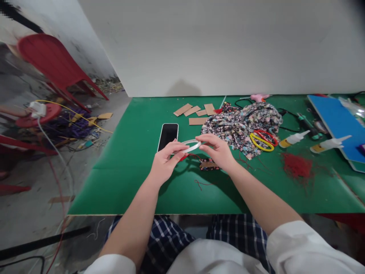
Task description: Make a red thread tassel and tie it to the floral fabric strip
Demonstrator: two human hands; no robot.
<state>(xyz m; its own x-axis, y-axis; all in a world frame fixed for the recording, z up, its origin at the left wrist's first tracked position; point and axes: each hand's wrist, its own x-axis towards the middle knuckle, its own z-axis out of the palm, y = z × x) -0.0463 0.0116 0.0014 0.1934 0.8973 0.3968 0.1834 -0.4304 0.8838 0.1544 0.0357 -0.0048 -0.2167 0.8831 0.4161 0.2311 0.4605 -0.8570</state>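
- Thread [203,184], red, lies loose on the near part of the green tabletop [114,186].
- Left hand [165,160]: fingers pinch a white ring [194,147] above the tabletop.
- Right hand [219,150]: fingertips close on the ring's other side.
- Phone [169,135] lies just beyond the left hand.
- Cardboard pieces [197,121] lie farther, toward the white panel [228,49].

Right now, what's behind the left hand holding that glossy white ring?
A black-screened, white-edged phone lies on the green tabletop beyond the left hand. Its near right corner is covered, so unseen.
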